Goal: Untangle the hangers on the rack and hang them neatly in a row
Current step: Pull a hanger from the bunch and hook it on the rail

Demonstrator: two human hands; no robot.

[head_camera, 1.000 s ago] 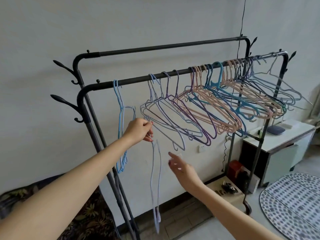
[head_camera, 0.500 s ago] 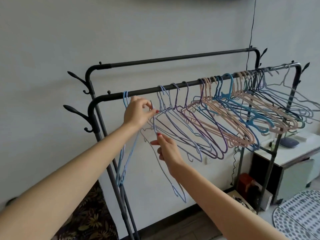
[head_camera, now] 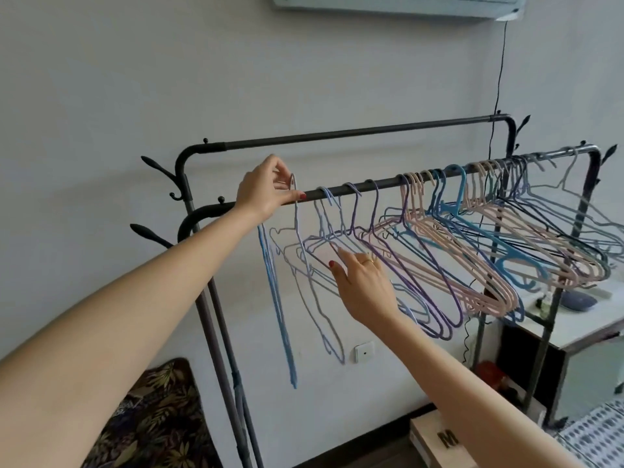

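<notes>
A black double-rail rack (head_camera: 354,133) stands against the wall. Its front rail (head_camera: 381,185) carries several wire hangers: lilac and purple ones (head_camera: 381,251) in the middle, pink (head_camera: 472,265) and blue ones (head_camera: 513,261) crowded to the right. My left hand (head_camera: 266,190) pinches the hook of a pale lilac hanger (head_camera: 317,298) at the rail, near its left end. A light blue hanger (head_camera: 277,298) dangles just left of it. My right hand (head_camera: 361,282) reaches among the lilac hangers' shoulders, fingers extended and touching the wires.
A white cabinet (head_camera: 580,329) with small items stands behind the rack's right end. A cardboard box (head_camera: 439,437) and red object sit on the floor below. A leaf-patterned cushion (head_camera: 155,420) lies at lower left. An air conditioner (head_camera: 398,5) hangs on the wall above.
My left hand has lifted the pale lilac hanger from below the rail up to the rail. My right hand rose to the hanger shoulders. The camera tilted upward.
</notes>
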